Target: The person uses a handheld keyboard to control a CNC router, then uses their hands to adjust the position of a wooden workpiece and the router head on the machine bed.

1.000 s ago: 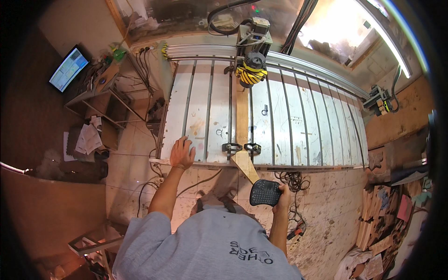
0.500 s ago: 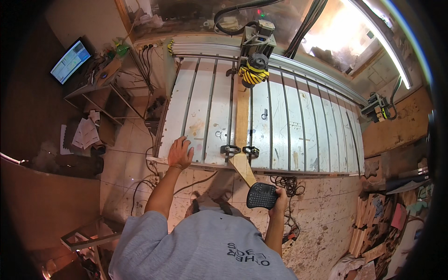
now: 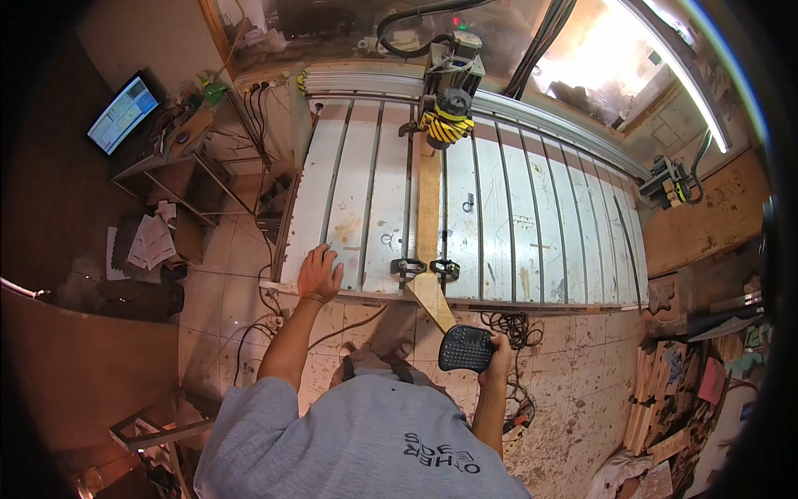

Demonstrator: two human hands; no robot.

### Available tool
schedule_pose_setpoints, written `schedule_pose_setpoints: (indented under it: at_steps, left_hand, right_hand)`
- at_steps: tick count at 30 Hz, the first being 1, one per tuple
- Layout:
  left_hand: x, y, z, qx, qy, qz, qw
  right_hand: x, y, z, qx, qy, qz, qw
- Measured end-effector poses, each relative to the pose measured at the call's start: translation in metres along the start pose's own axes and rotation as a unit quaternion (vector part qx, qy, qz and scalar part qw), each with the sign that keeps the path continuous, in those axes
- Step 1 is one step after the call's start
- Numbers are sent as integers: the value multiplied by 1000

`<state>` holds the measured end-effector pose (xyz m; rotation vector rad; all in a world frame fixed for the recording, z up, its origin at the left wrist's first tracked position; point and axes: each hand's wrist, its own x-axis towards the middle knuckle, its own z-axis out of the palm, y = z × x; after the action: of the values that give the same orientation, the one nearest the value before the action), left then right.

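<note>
My left hand (image 3: 318, 275) lies flat on the near left part of the white slotted machine bed (image 3: 366, 200), fingers spread and holding nothing. In my right hand (image 3: 498, 359) is a black mini keyboard (image 3: 465, 348), gripped by its right end below the bed's front edge. A long wooden board (image 3: 428, 200) runs from near to far across the bed. Two black clamps (image 3: 408, 267) flank its near end. From there an angled wooden piece (image 3: 431, 303) juts past the edge; the keyboard hides its tip. Over the board's far end stands the router spindle (image 3: 449, 121), wrapped in yellow and black stripes.
A metal gantry rail (image 3: 549, 121) spans the back of the bed. On the left, a lit monitor (image 3: 123, 114) is near a small desk (image 3: 187, 137). Black cables (image 3: 511, 328) coil on the floor below the bed. Wood offcuts (image 3: 648, 399) are piled at the right.
The view has shifted slightly. My left hand stays flat on the bed, and my right hand keeps hold of the mini keyboard in about the same place.
</note>
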<state>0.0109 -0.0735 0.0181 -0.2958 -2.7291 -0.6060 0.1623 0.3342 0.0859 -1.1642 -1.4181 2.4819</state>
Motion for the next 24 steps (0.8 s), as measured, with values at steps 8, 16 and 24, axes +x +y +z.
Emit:
schedule_pose_setpoints:
  at_steps: [8,16,24]
  left_hand:
    - [1,2,-2,-5,5,-6,1000]
    - [6,2,-5,-35,19,-7,999]
    - [55,21,8,-165,73,-54,982]
  right_hand:
    - [-10,-3,8,-2,32,11,999]
    - [-1,-45,17,-46,4,18,999]
    - [91,-95,94,-119,-36,-33,992]
